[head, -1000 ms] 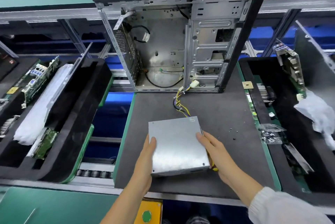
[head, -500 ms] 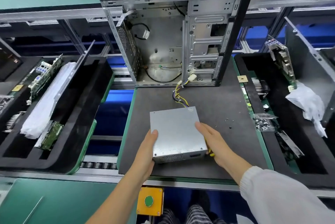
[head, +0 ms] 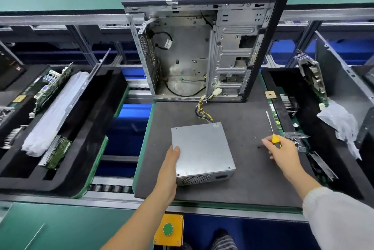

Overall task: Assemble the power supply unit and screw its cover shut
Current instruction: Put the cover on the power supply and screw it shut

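Left hand (head: 169,169) grips power supply (head: 201,149); right hand (head: 283,151) holds screwdriver (head: 272,128)

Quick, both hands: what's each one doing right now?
Left hand: holds the left edge of the power supply, thumb on top.
Right hand: gripping the screwdriver, shaft pointing away, off the supply.
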A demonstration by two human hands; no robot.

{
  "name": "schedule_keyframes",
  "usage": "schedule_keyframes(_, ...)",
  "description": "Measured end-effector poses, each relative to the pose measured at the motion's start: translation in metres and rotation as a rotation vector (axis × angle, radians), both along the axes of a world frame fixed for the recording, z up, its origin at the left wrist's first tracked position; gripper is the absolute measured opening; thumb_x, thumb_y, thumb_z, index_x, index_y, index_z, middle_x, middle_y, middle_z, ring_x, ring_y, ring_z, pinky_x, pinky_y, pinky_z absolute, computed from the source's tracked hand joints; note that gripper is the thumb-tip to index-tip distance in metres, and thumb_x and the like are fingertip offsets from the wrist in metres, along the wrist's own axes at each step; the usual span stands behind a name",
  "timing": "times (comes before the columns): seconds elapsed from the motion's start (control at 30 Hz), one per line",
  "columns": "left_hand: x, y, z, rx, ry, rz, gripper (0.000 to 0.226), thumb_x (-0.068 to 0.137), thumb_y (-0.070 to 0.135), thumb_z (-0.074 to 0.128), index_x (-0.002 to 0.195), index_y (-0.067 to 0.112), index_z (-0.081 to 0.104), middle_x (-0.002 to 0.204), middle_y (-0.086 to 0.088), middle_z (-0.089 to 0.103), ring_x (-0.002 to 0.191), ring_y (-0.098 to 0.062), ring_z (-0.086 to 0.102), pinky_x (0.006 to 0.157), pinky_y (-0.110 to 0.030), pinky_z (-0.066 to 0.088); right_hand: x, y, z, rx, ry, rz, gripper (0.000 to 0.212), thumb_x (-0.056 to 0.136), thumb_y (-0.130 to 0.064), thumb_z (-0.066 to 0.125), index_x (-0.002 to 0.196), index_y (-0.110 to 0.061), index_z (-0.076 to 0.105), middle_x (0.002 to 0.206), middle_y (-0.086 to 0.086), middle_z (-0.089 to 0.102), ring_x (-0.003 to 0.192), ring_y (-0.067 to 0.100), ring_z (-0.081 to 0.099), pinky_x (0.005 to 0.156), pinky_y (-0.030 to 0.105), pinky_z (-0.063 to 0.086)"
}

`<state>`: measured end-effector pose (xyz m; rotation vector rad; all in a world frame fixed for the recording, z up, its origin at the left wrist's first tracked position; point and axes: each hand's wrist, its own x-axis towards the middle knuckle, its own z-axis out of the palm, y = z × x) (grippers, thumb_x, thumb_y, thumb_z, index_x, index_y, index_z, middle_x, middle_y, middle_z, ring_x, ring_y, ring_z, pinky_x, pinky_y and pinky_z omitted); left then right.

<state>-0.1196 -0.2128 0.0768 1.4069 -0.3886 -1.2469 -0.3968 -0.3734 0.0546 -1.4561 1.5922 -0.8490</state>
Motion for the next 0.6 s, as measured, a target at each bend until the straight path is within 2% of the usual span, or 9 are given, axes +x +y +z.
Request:
schedule_keyframes(0.13,-0.002,-0.002,-0.006,-0.013,-0.003,0.021,0.04,0.1,0.042,0.047,0.139,0.032,0.051,0.132,0.012,0.062,0.128,-0.013,0.053,0.115,-0.043,0.033,-0.004,-0.001,-0.01,0.032,0.034,0.047,0.014,0.084,-0.014,0.068,0.072,-0.022,0.068,0.069,0.003,0.066,0.061,0.017,0.06,0.048,0.025,0.045)
schedule_keyframes(0.3,-0.022,-0.012,-0.007,0.001,0.034,0.012,0.037,0.1,0.045,0.046,0.137,0.04,0.049,0.128,0.014,0.064,0.121,-0.011,0.058,0.105,-0.037,0.043,-0.003,-0.003,-0.016,0.011,0.166,0.093,0.014,0.078,-0.018,0.075,0.073,-0.027,0.066,0.072,-0.002,0.066,0.046,0.007,0.058,0.052,0.023,0.043)
schedule_keyframes(0.4,-0.03,-0.023,-0.009,0.01,0.054,0.039,0.048,0.099,0.046,0.046,0.145,0.038,0.039,0.135,0.01,0.059,0.124,-0.015,0.055,0.112,-0.044,0.038,-0.001,-0.007,-0.017,-0.003,0.262,0.12,0.016,0.079,-0.02,0.075,0.072,-0.027,0.063,0.077,-0.002,0.065,0.046,0.012,0.059,0.057,0.026,0.044)
schedule_keyframes(0.5,-0.034,-0.03,-0.01,0.007,0.042,0.043,0.045,0.1,0.046,0.044,0.144,0.04,0.039,0.134,0.012,0.059,0.125,-0.015,0.053,0.112,-0.046,0.037,0.0,-0.011,-0.017,-0.009,0.306,0.139,0.016,0.083,-0.021,0.071,0.07,-0.024,0.061,0.079,0.003,0.063,0.059,0.022,0.06,0.065,0.036,0.05)
schedule_keyframes(0.6,-0.033,-0.03,-0.011,-0.002,0.032,0.033,0.04,0.101,0.045,0.043,0.141,0.041,0.043,0.128,0.015,0.063,0.122,-0.013,0.056,0.11,-0.043,0.039,-0.001,-0.013,-0.017,-0.022,0.304,0.171,0.018,0.086,-0.022,0.067,0.072,-0.013,0.06,0.079,0.008,0.061,0.064,0.029,0.058,0.069,0.043,0.053)
